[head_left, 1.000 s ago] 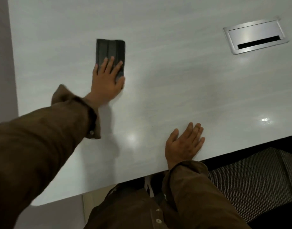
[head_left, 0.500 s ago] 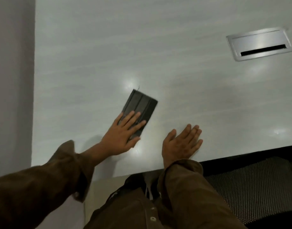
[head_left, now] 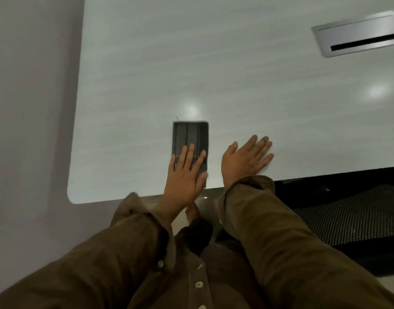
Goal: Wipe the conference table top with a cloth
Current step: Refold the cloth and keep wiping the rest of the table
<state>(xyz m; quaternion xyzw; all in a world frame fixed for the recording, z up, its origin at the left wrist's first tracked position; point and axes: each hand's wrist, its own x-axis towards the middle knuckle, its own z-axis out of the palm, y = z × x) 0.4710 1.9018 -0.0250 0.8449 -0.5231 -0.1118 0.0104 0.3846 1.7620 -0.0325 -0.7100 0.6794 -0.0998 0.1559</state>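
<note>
Pulled back to the near edge of the table top (head_left: 147, 74), the cloth (head_left: 190, 139) is pinned under the flat, straight fingers of the left hand (head_left: 185, 175), its long axis pointing away from the body (the right hand (head_left: 245, 159) is laid open just beside it).

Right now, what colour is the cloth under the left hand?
Dark grey with lengthwise stripes; the cloth shows best in the head view.

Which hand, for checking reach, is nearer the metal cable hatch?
Right. The right hand lies flat below-left of the hatch; left hand, on the cloth, is farther left.
</note>
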